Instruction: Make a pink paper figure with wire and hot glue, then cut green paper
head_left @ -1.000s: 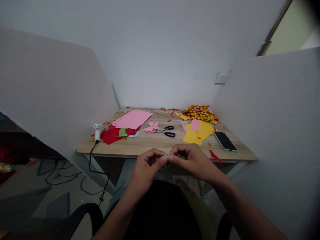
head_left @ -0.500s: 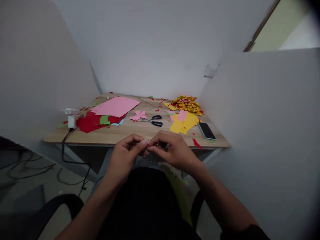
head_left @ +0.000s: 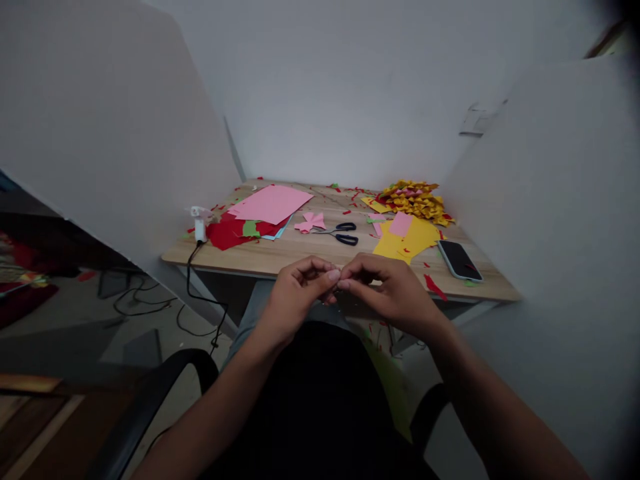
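My left hand (head_left: pixel 300 293) and my right hand (head_left: pixel 390 287) meet over my lap, just off the table's front edge. Both are closed, thumbs and forefingers pinched together at the tips. Whatever lies between the fingertips is too small and hidden to name. Beyond them on the table (head_left: pixel 280 259) are black-handled scissors (head_left: pixel 345 233), their blades touching or near a pink cut-paper shape (head_left: pixel 311 222). Yellow paper sheets (head_left: pixel 413 237) with a small pink paper rectangle (head_left: pixel 401 224) on top lie past my right hand.
A large pink sheet (head_left: pixel 273 203) overlaps red paper (head_left: pixel 225 235) on the left. A heap of folded yellow paper pieces (head_left: pixel 417 199) sits at the back right. The phone (head_left: pixel 460 260) lies near the right edge. A white plug-like device (head_left: pixel 200 227) with a black cable stands left. Partitions flank the table.
The camera view has swung left, so the table and hands appear farther right. My hands stay pinched together at the fingertips, with little other visible change.
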{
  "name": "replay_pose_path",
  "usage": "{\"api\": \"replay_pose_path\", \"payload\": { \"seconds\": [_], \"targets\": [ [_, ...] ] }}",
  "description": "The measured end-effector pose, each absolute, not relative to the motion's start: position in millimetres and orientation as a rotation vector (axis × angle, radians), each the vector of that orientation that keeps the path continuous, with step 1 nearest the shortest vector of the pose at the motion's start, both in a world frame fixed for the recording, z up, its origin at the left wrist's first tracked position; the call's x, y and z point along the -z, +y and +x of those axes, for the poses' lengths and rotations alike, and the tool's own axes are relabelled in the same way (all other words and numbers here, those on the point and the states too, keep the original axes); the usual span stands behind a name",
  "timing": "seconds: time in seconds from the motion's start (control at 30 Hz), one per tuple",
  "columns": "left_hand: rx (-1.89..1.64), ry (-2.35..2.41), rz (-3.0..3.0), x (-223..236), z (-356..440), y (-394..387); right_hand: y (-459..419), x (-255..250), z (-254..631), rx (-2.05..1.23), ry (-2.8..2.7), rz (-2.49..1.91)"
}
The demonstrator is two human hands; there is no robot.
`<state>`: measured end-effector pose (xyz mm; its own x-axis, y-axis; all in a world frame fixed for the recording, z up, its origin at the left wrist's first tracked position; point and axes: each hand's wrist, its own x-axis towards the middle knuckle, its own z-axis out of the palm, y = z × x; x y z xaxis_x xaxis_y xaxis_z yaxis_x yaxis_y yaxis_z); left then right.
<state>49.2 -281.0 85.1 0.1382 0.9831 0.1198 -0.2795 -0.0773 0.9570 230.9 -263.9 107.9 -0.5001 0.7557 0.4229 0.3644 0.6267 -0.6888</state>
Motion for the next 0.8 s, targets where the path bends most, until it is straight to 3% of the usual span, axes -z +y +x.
{"api": "replay_pose_path", "payload": {
  "seconds": [0.13, 0.37, 0.8],
  "targets": [
    [-1.279, 0.847, 1.117, -86.0, 47.6, -282.0, -261.2, -110.5, 232.8, -0.906, -2.100, -0.848],
    [-1.211, 0.825, 1.124, -87.4, 48.2, -280.6, -265.2, -111.7, 235.0, -0.860, -2.136, -0.848],
    [-1.252, 0.841, 1.126, -90.9, 61.3, -278.1, -273.7, -114.9, 244.0, -1.095, -1.767, -0.937]
  ]
}}
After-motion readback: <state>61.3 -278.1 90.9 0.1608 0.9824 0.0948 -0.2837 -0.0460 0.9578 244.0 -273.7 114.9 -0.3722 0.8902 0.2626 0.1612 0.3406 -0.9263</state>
